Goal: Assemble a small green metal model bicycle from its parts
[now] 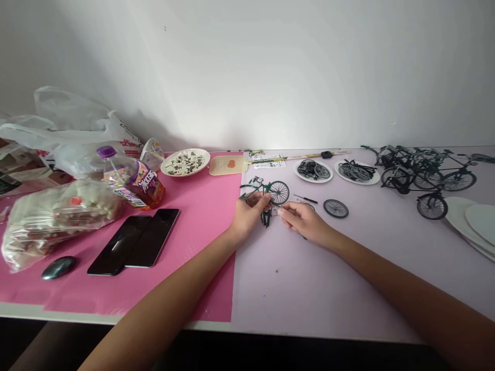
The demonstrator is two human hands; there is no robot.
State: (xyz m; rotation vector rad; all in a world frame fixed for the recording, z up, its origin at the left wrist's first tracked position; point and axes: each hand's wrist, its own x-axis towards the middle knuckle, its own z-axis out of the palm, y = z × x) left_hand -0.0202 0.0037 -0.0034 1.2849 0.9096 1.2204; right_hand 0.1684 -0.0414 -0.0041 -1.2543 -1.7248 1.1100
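Note:
My left hand [249,208] is closed around the frame of a small green model bicycle [279,192], which has one spoked wheel at its right end. Close by on the right, my right hand [299,217] pinches something thin against the bicycle's lower part; its kind is too small to make out. Below my left fingers a dark piece of the model [265,217] hangs or stands. A loose black spoked wheel [335,208] lies flat to the right of my right hand. Just beyond that hand is a thin screwdriver [305,199].
Plates of black bicycle parts [313,179] and wheels [358,180] stand behind, with several model bicycles [425,170] to the right. Leftward are a plate of small pale pieces [185,170], a drink bottle [133,178], two phones [150,237] and plastic bags [62,211].

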